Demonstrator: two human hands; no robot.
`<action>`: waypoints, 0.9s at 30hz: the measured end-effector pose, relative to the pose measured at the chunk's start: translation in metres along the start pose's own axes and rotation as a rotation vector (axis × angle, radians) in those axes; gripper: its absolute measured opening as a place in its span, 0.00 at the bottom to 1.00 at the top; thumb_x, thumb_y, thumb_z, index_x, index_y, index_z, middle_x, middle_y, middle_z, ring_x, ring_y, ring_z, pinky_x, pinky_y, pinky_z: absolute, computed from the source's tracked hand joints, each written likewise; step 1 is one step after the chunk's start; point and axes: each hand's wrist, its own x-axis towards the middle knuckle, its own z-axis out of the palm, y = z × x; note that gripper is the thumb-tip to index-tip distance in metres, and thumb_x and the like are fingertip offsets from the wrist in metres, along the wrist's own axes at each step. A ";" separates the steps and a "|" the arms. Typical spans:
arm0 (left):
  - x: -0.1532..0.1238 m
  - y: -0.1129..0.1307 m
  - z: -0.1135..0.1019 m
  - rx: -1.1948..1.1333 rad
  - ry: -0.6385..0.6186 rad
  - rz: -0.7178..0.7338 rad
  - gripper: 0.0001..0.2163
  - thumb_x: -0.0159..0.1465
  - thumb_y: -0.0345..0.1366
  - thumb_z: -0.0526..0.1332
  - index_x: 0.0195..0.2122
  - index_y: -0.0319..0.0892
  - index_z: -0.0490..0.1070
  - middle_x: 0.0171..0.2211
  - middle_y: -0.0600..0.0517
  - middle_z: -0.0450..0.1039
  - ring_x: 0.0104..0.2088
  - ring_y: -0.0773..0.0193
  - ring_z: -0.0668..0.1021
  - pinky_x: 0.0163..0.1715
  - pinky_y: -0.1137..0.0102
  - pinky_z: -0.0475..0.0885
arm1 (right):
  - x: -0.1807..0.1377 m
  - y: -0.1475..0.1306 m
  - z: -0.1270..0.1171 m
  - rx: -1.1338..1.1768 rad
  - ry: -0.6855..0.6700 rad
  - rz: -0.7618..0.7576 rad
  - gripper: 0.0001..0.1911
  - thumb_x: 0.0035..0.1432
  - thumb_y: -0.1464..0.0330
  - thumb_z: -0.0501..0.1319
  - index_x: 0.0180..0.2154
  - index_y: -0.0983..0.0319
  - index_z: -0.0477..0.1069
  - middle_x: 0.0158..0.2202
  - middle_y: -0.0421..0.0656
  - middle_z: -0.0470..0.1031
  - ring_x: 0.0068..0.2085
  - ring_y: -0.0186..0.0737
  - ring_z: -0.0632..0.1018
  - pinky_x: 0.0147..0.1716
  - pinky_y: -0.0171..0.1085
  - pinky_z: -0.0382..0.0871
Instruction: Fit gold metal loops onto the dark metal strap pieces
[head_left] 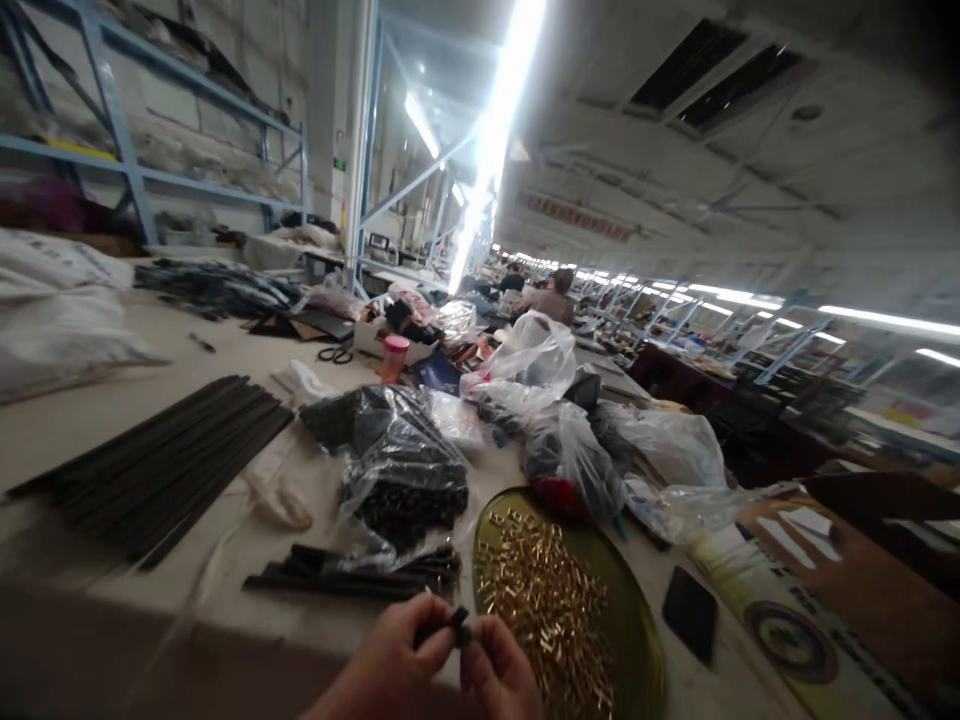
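Close to the table's front edge, my left hand [401,650] pinches a small dark strap piece [460,622], its exact kind blurred. From the other side, the fingertips of my right hand [499,668] close on the same piece. Just right of my hands lies an oval gold-coloured tray [645,640] with a heap of small gold metal buckles [547,590]. A bundle of short black strips [337,578] rests behind my left hand, some gold at its right end. Beyond it sits a clear plastic bag of small black pieces [405,480].
Long black strips [165,450] lie at the left, near a white sack [60,310]. Scissors [335,353] and a pink-lidded jar [394,358] stand farther back. Plastic bags [532,355] crowd the middle. A dark flat pad [690,612] and cardboard [862,580] are at right. People work beyond.
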 end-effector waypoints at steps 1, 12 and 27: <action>-0.004 0.000 -0.001 -0.015 0.018 0.016 0.06 0.55 0.33 0.55 0.27 0.38 0.68 0.25 0.54 0.71 0.30 0.66 0.71 0.31 0.74 0.64 | -0.005 0.002 0.002 0.048 0.014 0.038 0.14 0.52 0.56 0.58 0.27 0.60 0.68 0.21 0.37 0.66 0.24 0.34 0.68 0.23 0.33 0.62; -0.016 -0.005 0.006 -0.116 -0.019 -0.071 0.10 0.56 0.37 0.55 0.30 0.36 0.70 0.25 0.54 0.70 0.27 0.68 0.68 0.27 0.75 0.62 | -0.022 0.007 -0.001 0.133 0.030 0.241 0.11 0.51 0.59 0.59 0.28 0.61 0.65 0.23 0.36 0.62 0.27 0.32 0.63 0.27 0.31 0.57; -0.017 0.016 0.001 0.254 0.004 0.153 0.07 0.57 0.31 0.53 0.31 0.40 0.71 0.30 0.52 0.73 0.32 0.65 0.73 0.34 0.73 0.65 | -0.011 0.001 -0.001 0.555 -0.117 0.408 0.15 0.54 0.57 0.57 0.27 0.63 0.67 0.16 0.35 0.62 0.18 0.28 0.60 0.18 0.29 0.53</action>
